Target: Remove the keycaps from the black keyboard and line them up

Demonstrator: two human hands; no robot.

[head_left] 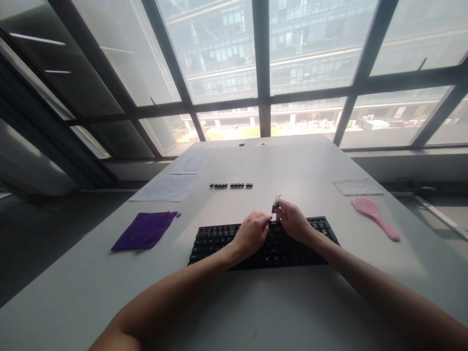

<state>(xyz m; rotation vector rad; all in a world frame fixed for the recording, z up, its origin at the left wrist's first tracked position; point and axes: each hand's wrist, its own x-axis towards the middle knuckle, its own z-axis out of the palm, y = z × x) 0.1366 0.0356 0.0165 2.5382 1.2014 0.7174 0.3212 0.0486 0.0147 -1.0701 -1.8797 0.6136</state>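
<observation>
A black keyboard (pixel 219 241) lies on the white table (pixel 256 302) in front of me. Both hands hover over its upper middle. My right hand (pixel 294 222) is closed on a small metal puller tool (pixel 276 201) that sticks up from its fingers, with a dark keycap at its lower end. My left hand (pixel 252 233) is curled with its fingertips pinched against that keycap, next to the right hand. A row of several removed black keycaps (pixel 231 185) sits farther back on the table.
A purple cloth (pixel 145 230) lies left of the keyboard. Paper sheets (pixel 166 187) lie at the back left. A pink hairbrush (pixel 373 217) and a clear sheet (pixel 357 186) lie at the right. Large windows stand behind the table's far edge.
</observation>
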